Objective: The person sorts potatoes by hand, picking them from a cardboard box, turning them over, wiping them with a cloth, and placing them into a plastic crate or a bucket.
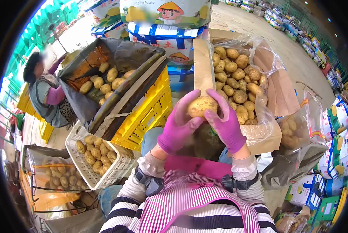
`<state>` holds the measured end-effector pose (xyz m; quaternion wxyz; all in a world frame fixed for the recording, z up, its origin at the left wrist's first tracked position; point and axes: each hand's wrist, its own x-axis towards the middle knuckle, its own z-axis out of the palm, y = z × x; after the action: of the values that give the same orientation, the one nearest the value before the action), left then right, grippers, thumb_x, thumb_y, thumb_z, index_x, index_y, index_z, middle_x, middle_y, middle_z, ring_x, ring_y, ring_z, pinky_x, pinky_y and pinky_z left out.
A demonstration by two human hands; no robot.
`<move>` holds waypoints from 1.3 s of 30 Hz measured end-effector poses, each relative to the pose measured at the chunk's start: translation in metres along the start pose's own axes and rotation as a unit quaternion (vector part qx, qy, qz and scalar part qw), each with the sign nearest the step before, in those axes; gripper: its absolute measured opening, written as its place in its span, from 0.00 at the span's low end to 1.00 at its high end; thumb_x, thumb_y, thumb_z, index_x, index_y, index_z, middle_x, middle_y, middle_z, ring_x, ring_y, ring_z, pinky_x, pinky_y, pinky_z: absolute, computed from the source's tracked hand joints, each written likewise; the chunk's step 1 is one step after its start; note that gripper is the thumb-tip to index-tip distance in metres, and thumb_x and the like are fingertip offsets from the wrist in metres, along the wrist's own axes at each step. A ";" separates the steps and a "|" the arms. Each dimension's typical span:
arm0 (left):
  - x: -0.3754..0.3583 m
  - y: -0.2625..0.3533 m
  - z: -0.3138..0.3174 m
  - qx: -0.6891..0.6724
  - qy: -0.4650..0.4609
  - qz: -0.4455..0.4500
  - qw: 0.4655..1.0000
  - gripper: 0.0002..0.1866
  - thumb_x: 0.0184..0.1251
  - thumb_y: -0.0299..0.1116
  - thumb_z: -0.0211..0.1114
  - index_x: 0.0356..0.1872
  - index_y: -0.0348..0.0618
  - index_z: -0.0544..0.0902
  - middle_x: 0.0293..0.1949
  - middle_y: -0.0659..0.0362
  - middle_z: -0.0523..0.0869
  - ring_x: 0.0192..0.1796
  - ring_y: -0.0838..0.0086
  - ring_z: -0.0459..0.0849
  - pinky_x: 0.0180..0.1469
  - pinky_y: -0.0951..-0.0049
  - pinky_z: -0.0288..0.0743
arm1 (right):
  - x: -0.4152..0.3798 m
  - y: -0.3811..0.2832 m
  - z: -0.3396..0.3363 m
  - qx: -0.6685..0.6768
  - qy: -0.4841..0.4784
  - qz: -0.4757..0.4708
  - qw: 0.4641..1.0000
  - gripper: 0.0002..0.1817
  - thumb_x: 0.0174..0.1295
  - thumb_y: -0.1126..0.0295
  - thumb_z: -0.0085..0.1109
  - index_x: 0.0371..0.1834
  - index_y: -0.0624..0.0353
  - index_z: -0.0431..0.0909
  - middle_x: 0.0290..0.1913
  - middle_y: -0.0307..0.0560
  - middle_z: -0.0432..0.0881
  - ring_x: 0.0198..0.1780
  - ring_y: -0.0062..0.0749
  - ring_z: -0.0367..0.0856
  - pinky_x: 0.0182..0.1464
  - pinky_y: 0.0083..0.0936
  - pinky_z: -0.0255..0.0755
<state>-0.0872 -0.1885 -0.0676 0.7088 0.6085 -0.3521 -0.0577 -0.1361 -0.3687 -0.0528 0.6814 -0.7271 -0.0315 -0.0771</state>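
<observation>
Both my hands, in purple gloves, hold one potato (202, 106) in front of my chest in the head view. My left hand (180, 125) grips its left side, fingers up along the edge and thumb below. From the right, my right hand (226, 123) closes on the same potato with its thumb across the lower front. Just beyond and to the right stands an open cardboard box (273, 134) lined with clear plastic and filled with potatoes (240, 83). To the left, a grey-lined bin (121, 56) on yellow crates holds several more potatoes (111, 74).
A white plastic basket (119, 171) of potatoes stands at lower left, beside a clear bag (63, 176) of potatoes. Printed potato cartons (166, 15) are stacked ahead. Another bag of potatoes (292, 130) sits right of the box. A co-worker (45, 95) is at the far left.
</observation>
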 end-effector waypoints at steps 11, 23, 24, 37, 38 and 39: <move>-0.004 -0.007 -0.008 -0.293 0.012 -0.274 0.916 0.33 0.76 0.55 0.55 0.72 0.44 0.62 0.55 0.52 0.80 0.50 0.65 0.86 0.52 0.68 0.84 | 0.003 0.016 0.017 -0.148 0.037 -0.194 0.969 0.24 0.66 0.70 0.64 0.66 0.59 0.75 0.69 0.53 0.73 0.69 0.40 0.73 0.68 0.31 0.69; -0.018 -0.022 -0.008 -0.213 0.042 -0.069 0.974 0.48 0.65 0.42 0.73 0.77 0.38 0.52 0.68 0.52 0.69 0.66 0.69 0.74 0.66 0.68 0.72 | 0.007 0.014 0.050 -0.191 0.110 -0.203 0.954 0.24 0.69 0.62 0.62 0.63 0.65 0.73 0.61 0.56 0.78 0.61 0.39 0.79 0.62 0.32 0.73; -0.019 -0.020 -0.008 -0.245 0.043 -0.083 0.965 0.48 0.65 0.42 0.74 0.77 0.38 0.52 0.68 0.52 0.69 0.66 0.69 0.74 0.66 0.67 0.72 | 0.008 0.013 0.050 -0.207 0.113 -0.224 0.946 0.22 0.70 0.63 0.60 0.61 0.66 0.75 0.58 0.56 0.80 0.58 0.38 0.80 0.61 0.32 0.74; -0.031 -0.024 -0.010 -0.178 0.007 -0.066 0.982 0.47 0.60 0.47 0.76 0.75 0.39 0.59 0.65 0.52 0.72 0.66 0.68 0.75 0.65 0.68 0.73 | 0.004 0.010 0.045 -0.129 0.143 -0.048 0.980 0.16 0.75 0.65 0.51 0.48 0.68 0.82 0.44 0.48 0.87 0.48 0.28 0.84 0.54 0.24 0.75; -0.035 -0.012 -0.011 -0.241 0.011 -0.101 0.965 0.47 0.60 0.46 0.76 0.75 0.39 0.59 0.65 0.52 0.73 0.65 0.67 0.75 0.64 0.68 0.74 | 0.005 0.011 0.038 -0.143 0.143 -0.020 0.979 0.15 0.75 0.66 0.50 0.47 0.68 0.83 0.43 0.48 0.87 0.47 0.28 0.84 0.54 0.24 0.75; -0.037 -0.006 -0.013 -0.300 0.016 -0.136 0.944 0.47 0.60 0.46 0.76 0.75 0.39 0.59 0.65 0.52 0.73 0.65 0.67 0.76 0.63 0.67 0.75 | 0.007 0.013 0.039 -0.127 0.138 -0.039 0.982 0.15 0.75 0.66 0.51 0.48 0.68 0.83 0.43 0.48 0.87 0.47 0.27 0.84 0.53 0.24 0.75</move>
<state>-0.1055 -0.1606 -0.0886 0.8496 0.4107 -0.2203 -0.2468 -0.1250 -0.3313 -0.0668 0.5779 -0.7884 0.0443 -0.2063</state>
